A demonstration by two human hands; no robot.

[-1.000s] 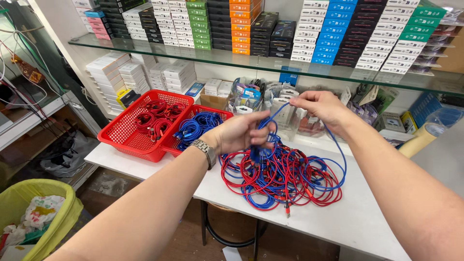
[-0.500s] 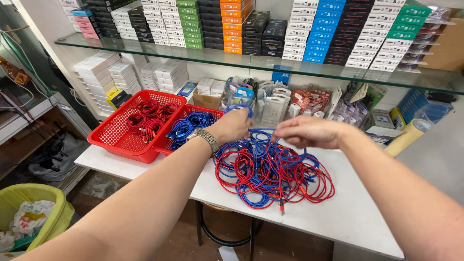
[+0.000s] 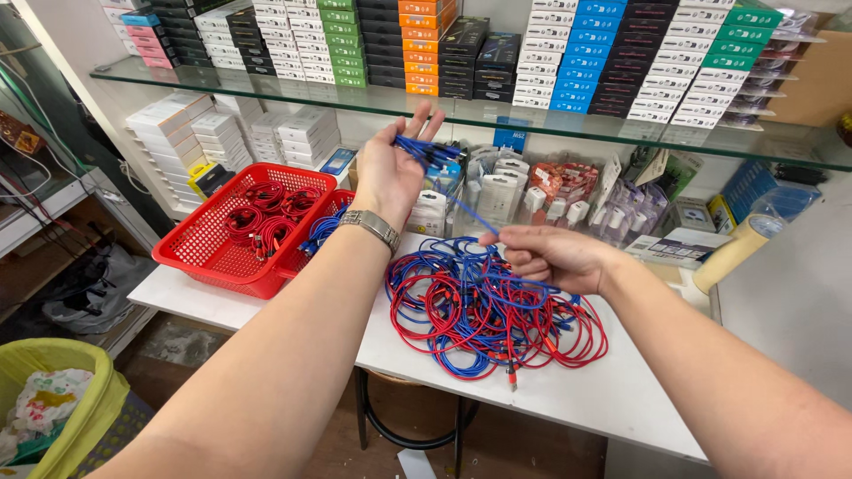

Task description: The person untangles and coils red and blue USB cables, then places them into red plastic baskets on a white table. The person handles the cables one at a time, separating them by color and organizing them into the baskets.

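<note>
From the head view, the left hand (image 3: 386, 173) was raised above the counter (image 3: 612, 399), its grip closed on a bunch of blue cables (image 3: 426, 151) whose ends stuck out toward 3 o'clock. One blue strand ran down toward 5 o'clock to the right hand (image 3: 546, 257), whose grip pinched it narrowly between thumb and fingers. Directly beneath that hand lay the pile of red and blue cables (image 3: 488, 310) on the counter. At 9 o'clock from the pile stood a red basket (image 3: 204, 248) holding red coils; a second basket just beside it held blue ones.
</note>
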